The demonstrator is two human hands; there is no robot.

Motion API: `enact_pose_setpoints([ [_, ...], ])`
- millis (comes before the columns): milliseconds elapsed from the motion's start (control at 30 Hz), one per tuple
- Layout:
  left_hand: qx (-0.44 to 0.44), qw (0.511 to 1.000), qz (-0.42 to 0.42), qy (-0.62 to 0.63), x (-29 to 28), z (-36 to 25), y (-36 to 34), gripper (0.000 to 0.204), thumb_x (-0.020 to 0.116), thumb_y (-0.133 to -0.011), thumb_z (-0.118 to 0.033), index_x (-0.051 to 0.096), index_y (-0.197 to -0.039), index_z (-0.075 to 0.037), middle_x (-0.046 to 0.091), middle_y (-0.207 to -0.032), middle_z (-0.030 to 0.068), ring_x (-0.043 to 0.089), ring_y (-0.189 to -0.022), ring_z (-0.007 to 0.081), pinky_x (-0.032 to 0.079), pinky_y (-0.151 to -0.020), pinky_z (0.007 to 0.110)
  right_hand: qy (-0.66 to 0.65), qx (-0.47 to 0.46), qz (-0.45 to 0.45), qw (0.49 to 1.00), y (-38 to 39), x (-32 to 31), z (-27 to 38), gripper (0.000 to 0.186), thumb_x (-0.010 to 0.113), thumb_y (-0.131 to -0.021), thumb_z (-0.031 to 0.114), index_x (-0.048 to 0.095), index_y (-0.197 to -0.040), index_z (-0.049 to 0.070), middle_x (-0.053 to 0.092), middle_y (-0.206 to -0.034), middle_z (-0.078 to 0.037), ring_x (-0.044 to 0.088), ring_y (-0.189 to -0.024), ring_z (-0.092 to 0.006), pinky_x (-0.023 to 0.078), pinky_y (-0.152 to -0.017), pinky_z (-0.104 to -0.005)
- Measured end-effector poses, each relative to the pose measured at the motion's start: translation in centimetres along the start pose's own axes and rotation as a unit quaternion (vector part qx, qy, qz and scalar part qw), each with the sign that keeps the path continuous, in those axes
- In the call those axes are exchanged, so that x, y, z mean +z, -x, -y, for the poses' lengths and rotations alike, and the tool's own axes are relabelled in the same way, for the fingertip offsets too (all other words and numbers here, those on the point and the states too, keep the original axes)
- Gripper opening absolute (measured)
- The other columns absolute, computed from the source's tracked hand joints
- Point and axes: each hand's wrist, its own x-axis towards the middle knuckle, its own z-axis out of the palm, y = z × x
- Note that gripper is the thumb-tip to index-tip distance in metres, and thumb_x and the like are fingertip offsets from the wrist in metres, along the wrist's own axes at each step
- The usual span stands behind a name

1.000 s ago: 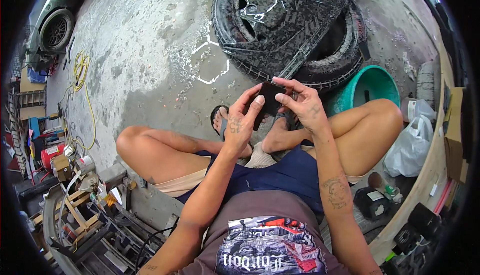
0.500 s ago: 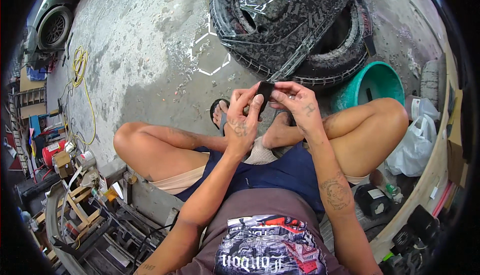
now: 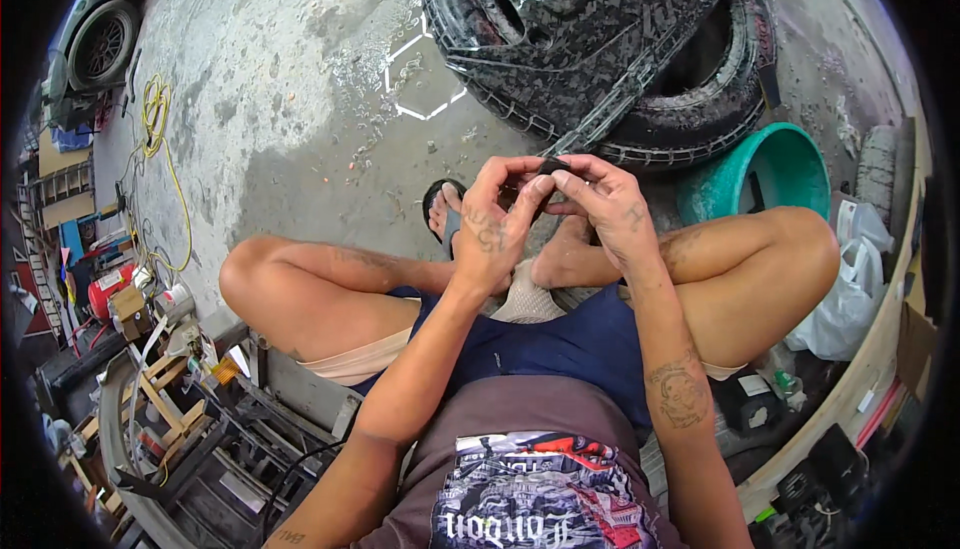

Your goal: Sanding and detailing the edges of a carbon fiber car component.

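Both my hands meet above my crossed ankles, fingers closed on a small dark flat piece (image 3: 553, 165) that I cannot identify for sure. My left hand (image 3: 500, 219) pinches its left side, thumb pointing up. My right hand (image 3: 610, 207) grips the other side, and the two thumb tips almost touch. Most of the piece is hidden behind the fingers. Just beyond my hands, a large black panel (image 3: 600, 39), wet-looking and mottled, rests across tyres (image 3: 690, 134).
Right of the tyres a green bucket (image 3: 715, 189) leans on its side toward me. Beside my right knee lies a white plastic bag (image 3: 845, 289). A yellow cord (image 3: 155, 119) is coiled on the concrete floor (image 3: 260, 79) at left. Metal frames and clutter (image 3: 230, 449) fill the lower left.
My right fingers have closed over the dark piece, which stood upright and more visible before. Both thumbs have come together at its near side. The view has shifted slightly.
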Motion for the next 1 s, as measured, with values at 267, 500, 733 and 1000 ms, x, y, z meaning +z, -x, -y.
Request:
enact_pose_setpoints([
  [267, 0.092, 0.984, -0.084, -0.127, 1.0, 2.1, -5.2, 0.017, 0.073, -0.097, -0.008, 0.068, -0.11, 0.002, 0.067, -0.091, 0.0065, 0.063, -0.079, 0.0121, 0.051, -0.072, 0.027, 0.491, -0.242, -0.405, 0.733, -5.0, -4.7, 4.1, 0.049, 0.082, -0.09, 0.032, 0.066, -0.128, 0.005, 0.071, -0.113, -0.012, 0.062, -0.1, -0.0297, 0.047, -0.098, -0.0453],
  [500, 0.177, 0.962, -0.051, -0.203, 1.7, 3.4, -6.6, 0.015, 0.074, -0.093, -0.003, 0.067, -0.106, 0.004, 0.063, -0.095, 0.013, 0.064, -0.079, 0.0223, 0.053, -0.072, 0.032, 0.524, -0.265, -0.429, 0.686, -8.6, -4.8, 0.6, 0.069, 0.083, -0.088, 0.041, 0.053, -0.141, 0.009, 0.066, -0.096, -0.005, 0.062, -0.099, -0.0261, 0.036, -0.099, -0.0467],
  [733, 0.181, 0.953, -0.049, -0.238, 2.1, 2.8, -6.1, 0.016, 0.074, -0.091, 0.001, 0.065, -0.103, 0.003, 0.059, -0.093, 0.0137, 0.059, -0.078, 0.0255, 0.05, -0.069, 0.034, 0.529, -0.29, -0.428, 0.674, -9.1, -4.9, 0.3, 0.07, 0.083, -0.086, 0.038, 0.052, -0.143, 0.011, 0.057, -0.078, 0.003, 0.06, -0.081, -0.0205, 0.036, -0.089, -0.0418],
  [1000, 0.216, 0.943, -0.019, -0.252, 4.1, 2.2, -8.0, 0.019, 0.075, -0.088, 0.005, 0.063, -0.103, 0.004, 0.057, -0.094, 0.017, 0.06, -0.079, 0.0334, 0.051, -0.069, 0.039, 0.53, -0.291, -0.431, 0.67, -9.3, -4.9, 0.1, 0.069, 0.084, -0.085, 0.037, 0.054, -0.142, 0.012, 0.055, -0.074, 0.005, 0.06, -0.077, -0.0197, 0.036, -0.087, -0.0401],
])
